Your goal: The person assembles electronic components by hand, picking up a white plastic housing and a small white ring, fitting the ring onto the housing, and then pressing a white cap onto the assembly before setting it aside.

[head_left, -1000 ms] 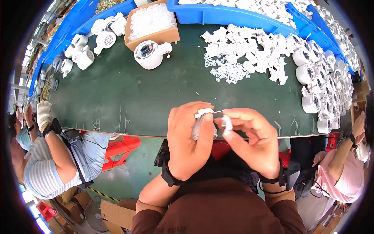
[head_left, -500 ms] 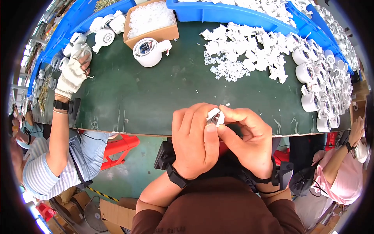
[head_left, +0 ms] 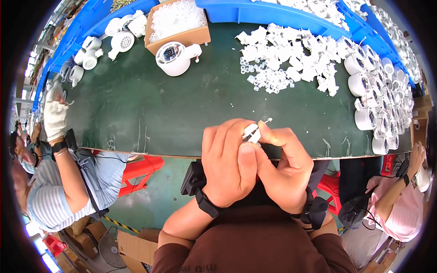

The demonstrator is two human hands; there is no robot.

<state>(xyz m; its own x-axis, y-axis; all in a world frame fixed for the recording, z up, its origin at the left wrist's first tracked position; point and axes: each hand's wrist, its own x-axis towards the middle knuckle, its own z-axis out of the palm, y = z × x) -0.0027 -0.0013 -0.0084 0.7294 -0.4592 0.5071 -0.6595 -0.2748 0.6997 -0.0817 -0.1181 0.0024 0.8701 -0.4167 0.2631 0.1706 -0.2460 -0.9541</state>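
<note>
A small white plastic part [head_left: 251,133] with a dark slot is pinched between my two hands, just over the table's near edge. My left hand [head_left: 227,164] wraps round it from the left, thumb tip at its lower side. From the right, my right hand [head_left: 286,166] has its fingertips on the part, the fingers bent. A thin piece with a small white tip [head_left: 268,120] sticks out beyond my right fingertips; where it joins is hidden. Farther off, a round white housing [head_left: 175,63] with a dark circuit board inside stands on the green table [head_left: 182,113].
An open carton [head_left: 177,38] of translucent pieces stands behind the housing. Small clear rings [head_left: 268,82] and white plastic parts [head_left: 291,50] lie in heaps at right centre, beside rows of white housings [head_left: 366,118]. Blue bins [head_left: 273,18] line the back. A co-worker's gloved hand [head_left: 55,119] is at far left.
My right hand has turned slightly, and the white part is tilted with its tipped piece showing farther out. The co-worker's gloved hand has drawn left, away from the white housings.
</note>
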